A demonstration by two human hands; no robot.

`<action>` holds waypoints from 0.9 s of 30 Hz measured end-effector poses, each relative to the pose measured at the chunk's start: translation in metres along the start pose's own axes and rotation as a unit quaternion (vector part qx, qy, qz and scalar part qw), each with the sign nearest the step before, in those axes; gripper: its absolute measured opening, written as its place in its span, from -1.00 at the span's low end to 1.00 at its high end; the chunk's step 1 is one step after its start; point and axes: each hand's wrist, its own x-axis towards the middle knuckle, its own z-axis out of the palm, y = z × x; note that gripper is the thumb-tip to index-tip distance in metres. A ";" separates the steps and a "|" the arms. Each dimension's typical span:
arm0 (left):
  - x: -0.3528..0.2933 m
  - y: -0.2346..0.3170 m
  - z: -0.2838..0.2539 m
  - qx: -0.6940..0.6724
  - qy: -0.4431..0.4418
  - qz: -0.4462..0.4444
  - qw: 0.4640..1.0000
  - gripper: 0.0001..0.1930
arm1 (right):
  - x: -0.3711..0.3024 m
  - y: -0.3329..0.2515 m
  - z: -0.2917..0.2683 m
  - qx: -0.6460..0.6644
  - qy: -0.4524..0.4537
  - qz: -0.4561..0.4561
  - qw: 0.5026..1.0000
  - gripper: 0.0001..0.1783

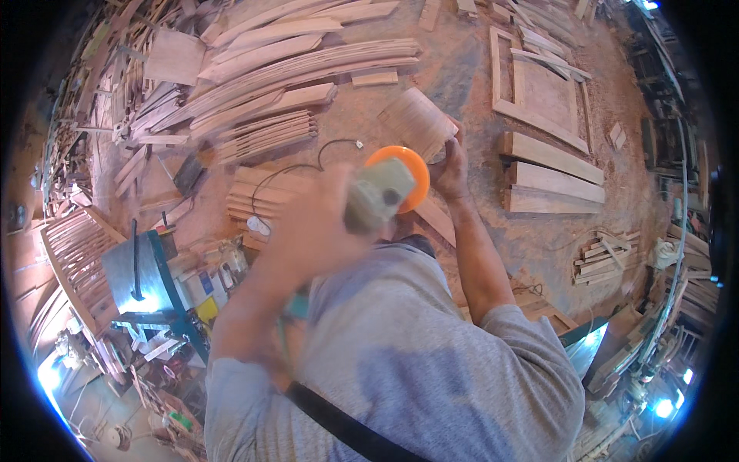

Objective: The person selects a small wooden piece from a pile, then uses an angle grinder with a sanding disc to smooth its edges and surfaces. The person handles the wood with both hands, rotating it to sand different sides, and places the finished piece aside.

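Note:
My left hand (319, 219), a little blurred, is wrapped round a green angle grinder (369, 202). An orange disc (420, 171) sits on the grinder's front, close to the near edge of a wooden panel piece (418, 122). Whether the disc touches the wood I cannot tell. My right hand (450, 171) grips that piece at its right edge, with the fingers partly hidden by the wood. It is reddish-brown, broad and slightly tilted, held up in front of my body.
Long stacked boards (300, 69) lie across the floor ahead and left. A wooden frame (543, 88) and several thick planks (554, 185) rest at the right. A dark cable (319, 146) trails on the floor. A machine with a metal top (135, 269) stands near left; offcuts (606, 258) lie right.

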 end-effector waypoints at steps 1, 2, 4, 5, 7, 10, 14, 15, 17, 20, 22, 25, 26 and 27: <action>0.000 0.000 -0.004 -0.042 -0.006 -0.023 0.999 -0.18 | 0.004 0.000 -0.003 -0.022 0.007 0.005 1.000 -0.30; -0.001 -0.007 -0.006 -0.044 0.037 -0.018 0.998 -0.20 | 0.008 -0.001 -0.010 -0.049 0.020 0.012 0.999 -0.31; -0.007 -0.040 -0.003 -0.055 0.119 -0.001 0.991 -0.24 | 0.018 0.002 -0.017 -0.079 0.027 0.019 0.996 -0.31; -0.011 -0.062 0.002 -0.142 0.137 -0.024 0.980 -0.27 | 0.024 0.004 -0.019 -0.091 0.031 0.022 0.995 -0.31; -0.015 -0.085 0.004 -0.253 0.160 -0.053 0.953 -0.33 | 0.034 0.016 -0.022 -0.115 0.054 0.025 0.992 -0.29; -0.026 -0.117 0.009 -0.309 0.201 -0.097 0.924 -0.39 | 0.046 0.025 -0.024 -0.122 0.092 0.050 0.987 -0.29; -0.044 -0.158 0.029 -0.517 0.241 -0.137 0.810 -0.51 | 0.050 0.043 -0.030 -0.133 0.147 0.074 0.977 -0.32; -0.046 -0.165 0.032 -0.585 0.233 -0.148 0.762 -0.46 | 0.050 0.045 -0.033 -0.137 0.145 0.081 0.977 -0.32; -0.050 -0.176 0.038 -0.709 0.215 -0.172 0.649 -0.29 | 0.052 0.043 -0.041 -0.144 0.135 0.095 0.976 -0.32; -0.054 -0.201 0.043 -0.707 0.166 -0.196 0.659 -0.20 | 0.045 0.052 -0.045 -0.133 0.088 0.123 0.979 -0.12; -0.063 -0.216 0.046 -0.708 0.168 -0.191 0.659 -0.20 | 0.047 0.060 -0.032 -0.084 0.091 0.105 0.987 -0.17; -0.069 -0.238 0.055 -0.704 0.216 -0.230 0.636 -0.22 | 0.033 0.100 -0.030 0.375 0.165 0.227 0.883 -0.27; -0.076 -0.238 0.049 -0.691 0.247 -0.265 0.626 -0.25 | 0.026 0.098 -0.036 0.339 0.163 0.234 0.896 -0.25; -0.075 -0.218 0.040 -0.673 0.274 -0.290 0.623 -0.34 | 0.020 0.093 -0.048 0.225 0.163 0.225 0.934 -0.23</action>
